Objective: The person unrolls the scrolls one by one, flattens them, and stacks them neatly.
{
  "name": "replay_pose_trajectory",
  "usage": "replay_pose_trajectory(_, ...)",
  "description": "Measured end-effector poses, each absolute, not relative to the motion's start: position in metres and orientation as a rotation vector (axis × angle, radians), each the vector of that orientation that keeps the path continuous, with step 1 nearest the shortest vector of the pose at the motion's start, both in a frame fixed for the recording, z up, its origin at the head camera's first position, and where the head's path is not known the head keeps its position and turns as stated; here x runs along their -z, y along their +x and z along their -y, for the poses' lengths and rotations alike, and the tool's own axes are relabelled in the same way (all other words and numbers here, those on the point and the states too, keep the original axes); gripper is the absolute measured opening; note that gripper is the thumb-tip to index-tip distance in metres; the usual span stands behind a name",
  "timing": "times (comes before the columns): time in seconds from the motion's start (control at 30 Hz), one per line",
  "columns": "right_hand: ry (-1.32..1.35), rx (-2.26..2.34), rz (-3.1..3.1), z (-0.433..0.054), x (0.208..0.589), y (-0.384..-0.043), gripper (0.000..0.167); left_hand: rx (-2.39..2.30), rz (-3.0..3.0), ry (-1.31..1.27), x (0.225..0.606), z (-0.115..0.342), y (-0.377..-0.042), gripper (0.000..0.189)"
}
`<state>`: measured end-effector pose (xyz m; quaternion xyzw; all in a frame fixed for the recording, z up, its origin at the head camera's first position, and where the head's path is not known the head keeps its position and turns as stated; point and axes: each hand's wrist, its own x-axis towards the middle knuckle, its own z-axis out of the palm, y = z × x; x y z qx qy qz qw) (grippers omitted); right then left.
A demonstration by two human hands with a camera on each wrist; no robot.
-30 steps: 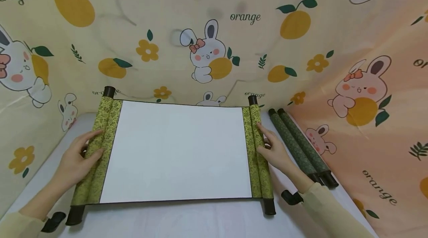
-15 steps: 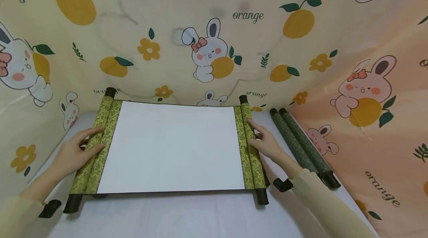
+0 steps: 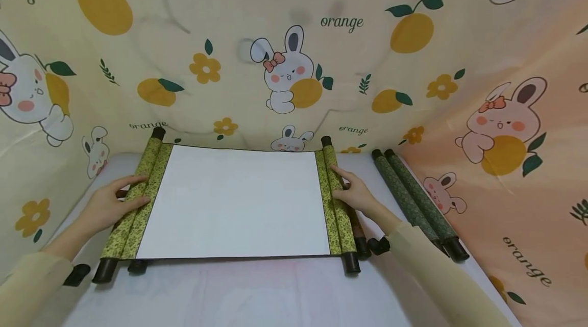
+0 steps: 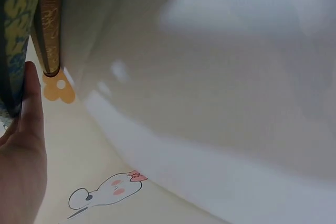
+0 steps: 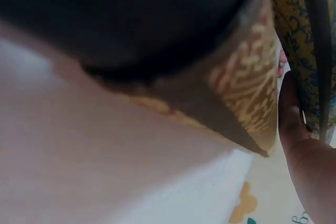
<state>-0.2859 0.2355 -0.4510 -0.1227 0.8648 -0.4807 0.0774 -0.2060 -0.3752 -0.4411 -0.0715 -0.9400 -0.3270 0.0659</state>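
Note:
A hanging scroll point(image 3: 234, 202) with white paper and yellow-green patterned borders stretches between two rollers with black end knobs. My left hand point(image 3: 107, 204) grips its left roller point(image 3: 117, 237), thumb on the near face and fingers around the outer side. The right roller point(image 3: 340, 209) is held likewise by my right hand point(image 3: 358, 194). Beneath it lies at least one brown-gold patterned scroll point(image 5: 247, 87), mostly hidden in the head view; a brown roll point(image 4: 50, 30) also shows in the left wrist view. A black knob point(image 3: 138, 267) sticks out below the paper.
Two dark green scrolls point(image 3: 422, 199) lie side by side at the right of the white table point(image 3: 239, 296). Cloth point(image 3: 220, 10) printed with rabbits and oranges hangs behind and at both sides. Small black objects point(image 3: 77, 275) sit by both wrists.
The right roller has moved left with my right hand, and the white paper between the rollers looks narrower. The scroll's near edge has risen in view, and a brown roll's end shows at right.

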Motion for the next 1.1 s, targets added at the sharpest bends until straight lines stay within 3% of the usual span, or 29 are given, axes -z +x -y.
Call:
replay_pose_trajectory(0.27,-0.461,1.308,-2.624,-0.234,0.455,-0.3,0.088,1.037,2.891,-0.212,0.45,0.377,-0.214,0.071)
replay_pose_trajectory(1.1,-0.482,1.06,-2.632,-0.245,0.466,-0.31,0.076,1.331,3.016,-0.252,0.462,0.386,-0.221,0.069)
